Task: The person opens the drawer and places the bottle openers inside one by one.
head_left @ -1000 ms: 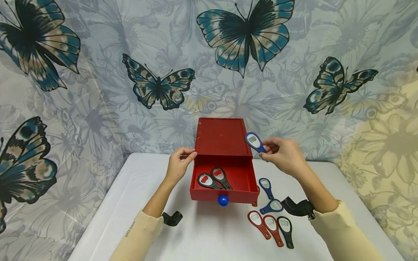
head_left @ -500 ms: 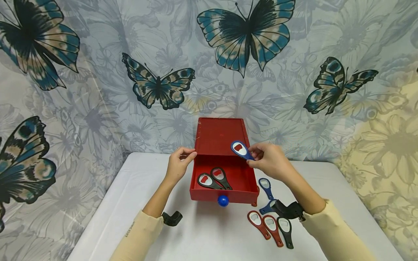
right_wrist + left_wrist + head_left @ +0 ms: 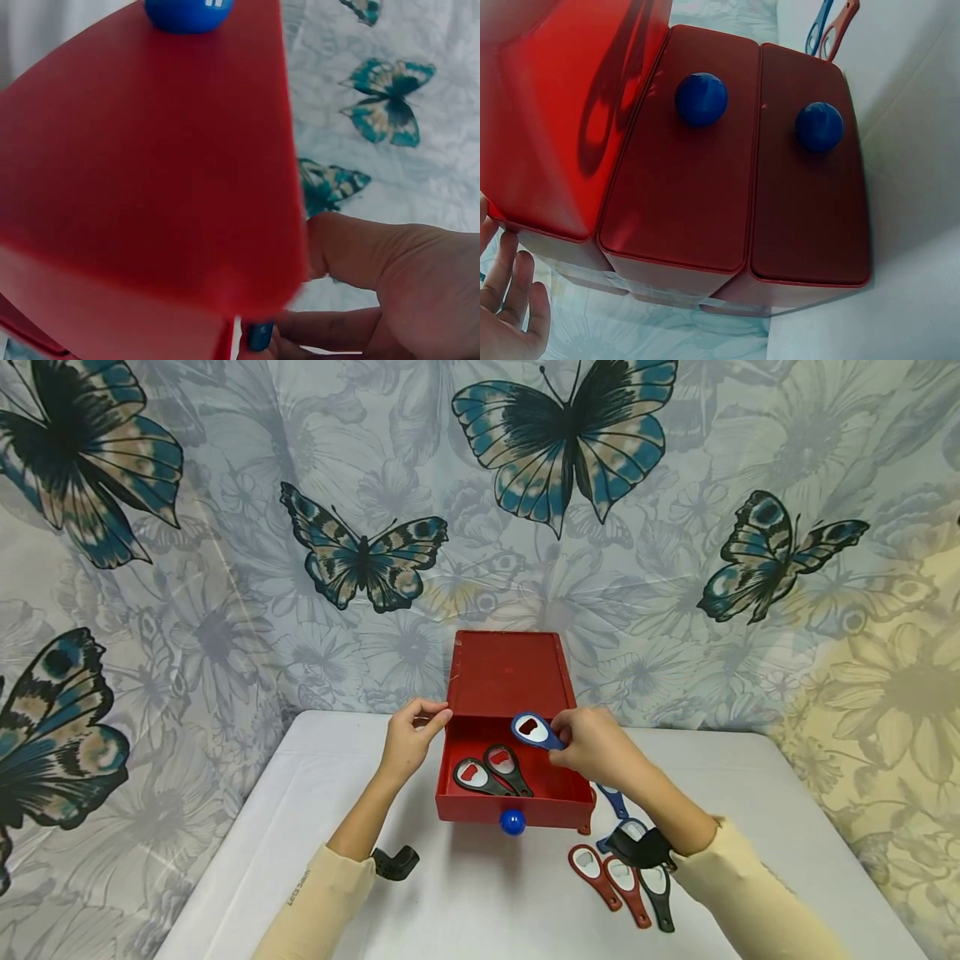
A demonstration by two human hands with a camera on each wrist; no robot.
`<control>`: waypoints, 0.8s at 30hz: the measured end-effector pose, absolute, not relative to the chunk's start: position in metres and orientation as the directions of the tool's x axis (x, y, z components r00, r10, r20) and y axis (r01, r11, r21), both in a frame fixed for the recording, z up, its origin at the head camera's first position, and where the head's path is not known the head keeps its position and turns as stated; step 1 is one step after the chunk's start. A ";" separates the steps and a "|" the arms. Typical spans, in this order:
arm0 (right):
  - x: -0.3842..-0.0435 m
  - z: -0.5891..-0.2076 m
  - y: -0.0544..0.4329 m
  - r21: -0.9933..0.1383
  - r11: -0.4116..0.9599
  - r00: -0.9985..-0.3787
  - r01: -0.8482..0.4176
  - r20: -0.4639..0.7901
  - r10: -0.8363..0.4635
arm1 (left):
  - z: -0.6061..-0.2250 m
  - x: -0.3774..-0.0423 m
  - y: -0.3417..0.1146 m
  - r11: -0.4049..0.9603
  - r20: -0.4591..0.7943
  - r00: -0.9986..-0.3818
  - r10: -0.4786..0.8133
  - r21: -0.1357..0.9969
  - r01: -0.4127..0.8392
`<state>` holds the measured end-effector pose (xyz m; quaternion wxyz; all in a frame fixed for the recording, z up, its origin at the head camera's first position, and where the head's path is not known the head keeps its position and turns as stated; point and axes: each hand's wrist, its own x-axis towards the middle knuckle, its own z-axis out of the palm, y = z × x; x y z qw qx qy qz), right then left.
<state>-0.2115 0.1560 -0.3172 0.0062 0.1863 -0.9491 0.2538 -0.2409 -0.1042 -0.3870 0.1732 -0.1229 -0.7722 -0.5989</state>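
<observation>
A red drawer unit (image 3: 506, 664) with its top drawer (image 3: 551, 812) pulled out stands at the back of the table. Two black bottle openers (image 3: 501, 762) lie inside the drawer, near its front. My right hand (image 3: 596, 743) pinches a blue bottle opener (image 3: 531, 728) by its handle, over the drawer's right half. In the right wrist view the drawer hides most of that bottle opener; only its blue end (image 3: 259, 336) shows between the fingers. With its fingertips, my left hand (image 3: 407, 742) touches the unit's left top edge; in the left wrist view those fingers (image 3: 514, 289) look relaxed.
Right of the unit lie more bottle openers on the white table (image 3: 465, 902): blue ones (image 3: 613, 802), two red ones (image 3: 595, 877) and a black one (image 3: 658, 897). The right wrist's camera overlaps some. Two lower drawers with blue knobs (image 3: 701, 99) are closed. A butterfly-patterned cloth (image 3: 360, 668) hangs behind.
My right hand has carried the blue bottle opener left and down, from beside the unit to over the open drawer. The left hand and the unit have stayed in place.
</observation>
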 end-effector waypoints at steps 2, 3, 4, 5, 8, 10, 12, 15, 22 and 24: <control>-0.211 -0.319 0.153 -0.463 0.812 -0.931 -0.355 0.098 -0.351 | -0.387 -0.240 -0.105 0.250 0.418 -0.908 -0.017 0.881 0.401; -0.211 -0.319 0.151 -0.456 0.817 -0.932 -0.354 0.094 -0.351 | -0.386 -0.240 -0.105 0.249 0.420 -0.907 -0.018 0.881 0.403; -0.211 -0.319 0.150 -0.449 0.821 -0.932 -0.352 0.091 -0.350 | -0.386 -0.240 -0.105 0.249 0.422 -0.906 -0.018 0.880 0.405; -0.210 -0.319 0.149 -0.442 0.825 -0.933 -0.352 0.092 -0.349 | -0.386 -0.240 -0.105 0.249 0.423 -0.906 -0.019 0.879 0.406; -0.208 -0.318 0.148 -0.425 0.833 -0.932 -0.354 0.088 -0.351 | -0.386 -0.240 -0.104 0.248 0.425 -0.905 -0.018 0.879 0.408; -0.207 -0.318 0.148 -0.417 0.834 -0.929 -0.361 0.085 -0.359 | -0.386 -0.240 -0.104 0.249 0.423 -0.906 -0.018 0.879 0.406; -0.206 -0.318 0.149 -0.409 0.835 -0.926 -0.369 0.080 -0.370 | -0.386 -0.240 -0.104 0.245 0.419 -0.908 -0.016 0.882 0.403; -0.206 -0.319 0.151 -0.390 0.839 -0.922 -0.378 0.074 -0.381 | -0.387 -0.240 -0.104 0.244 0.419 -0.908 -0.013 0.882 0.404; -0.210 -0.326 0.144 -0.297 0.868 -0.914 -0.398 0.046 -0.403 | -0.388 -0.241 -0.104 0.243 0.418 -0.908 -0.012 0.882 0.403; -0.211 -0.327 0.141 -0.241 0.879 -0.910 -0.411 0.064 -0.409 | -0.388 -0.242 -0.104 0.243 0.418 -0.908 -0.015 0.883 0.402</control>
